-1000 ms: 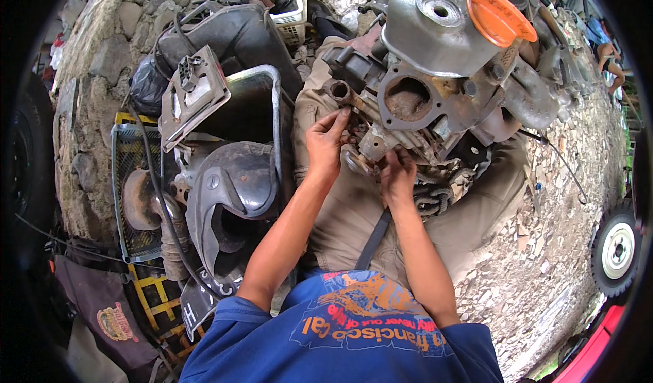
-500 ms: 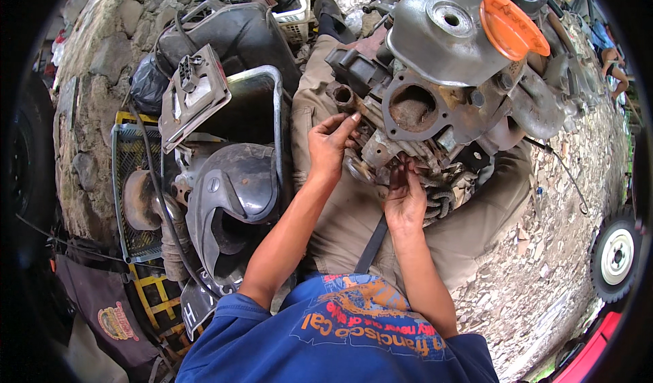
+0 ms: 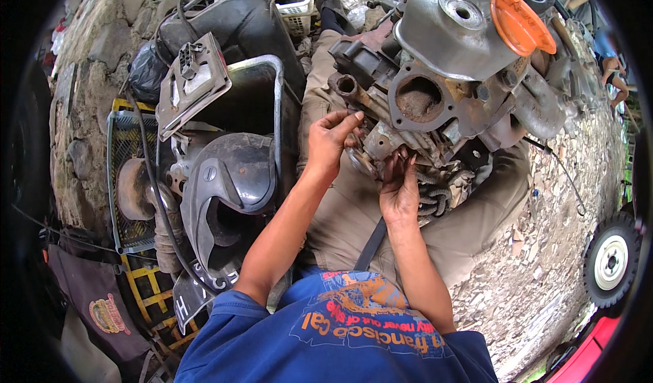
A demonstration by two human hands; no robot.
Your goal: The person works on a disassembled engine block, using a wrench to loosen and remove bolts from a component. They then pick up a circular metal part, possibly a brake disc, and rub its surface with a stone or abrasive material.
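Note:
A greasy metal engine assembly (image 3: pixel 457 121) lies across my lap, with a round flanged port facing up. My left hand (image 3: pixel 328 141) is closed in a pinch at its near left side, just below a rusty pipe stub (image 3: pixel 345 84). What the fingertips hold is too small to make out. Against the lower edge of the assembly my right hand (image 3: pixel 400 189) is raised, its blackened fingers bent together; their grip is partly hidden. On top of the assembly rests a grey metal pan (image 3: pixel 442 26), beside a shallow orange plastic dish (image 3: pixel 520 22).
To the left stand a black helmet (image 3: pixel 238 175), a dark bin (image 3: pixel 277 97) with a metal plate (image 3: pixel 195 84) across it, and a blue-grey crate (image 3: pixel 122 172). Gravel ground (image 3: pixel 530 267) and a white-rimmed wheel (image 3: pixel 611 260) are at right. A stone wall (image 3: pixel 88 104) borders the left.
My right hand has shifted slightly left along the assembly's lower edge, its fingers changing position. The left hand keeps its pinch at nearly the same place. The whole view has moved a little.

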